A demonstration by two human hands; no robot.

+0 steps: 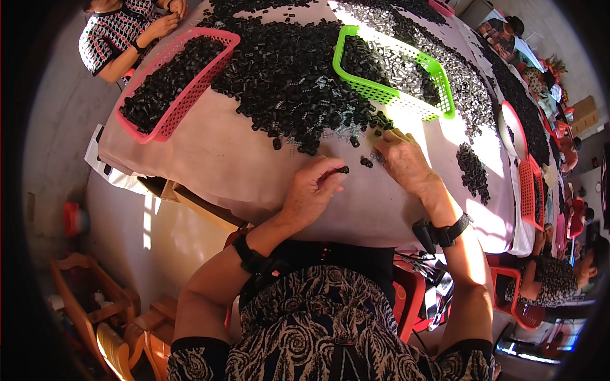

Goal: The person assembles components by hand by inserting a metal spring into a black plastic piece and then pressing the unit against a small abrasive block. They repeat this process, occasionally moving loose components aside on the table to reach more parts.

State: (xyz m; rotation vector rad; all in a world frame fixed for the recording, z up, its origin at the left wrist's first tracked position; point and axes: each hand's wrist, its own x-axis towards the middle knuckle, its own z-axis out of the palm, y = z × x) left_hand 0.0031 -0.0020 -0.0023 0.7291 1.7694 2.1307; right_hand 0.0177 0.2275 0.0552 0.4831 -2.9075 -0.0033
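My left hand [311, 193] is closed, pinching a small black plastic part [343, 169] between thumb and fingertips above the pale cloth. My right hand [405, 162] reaches to the near edge of the heap, its fingers curled together; what they grip, if anything, is hidden. Between the two hands a loose black part [366, 162] lies on the cloth. Just beyond them spreads a large heap of small black plastic parts [273, 70], with thin metal coil springs [343, 117] scattered over its near side.
A pink basket [190, 105] at the left and a green basket [368, 91] at the right hold black parts. A smaller pile of black parts [473, 171] sits to the right on the cloth-covered table [216, 162]. Other people sit around the table, one person [117, 38] at far left.
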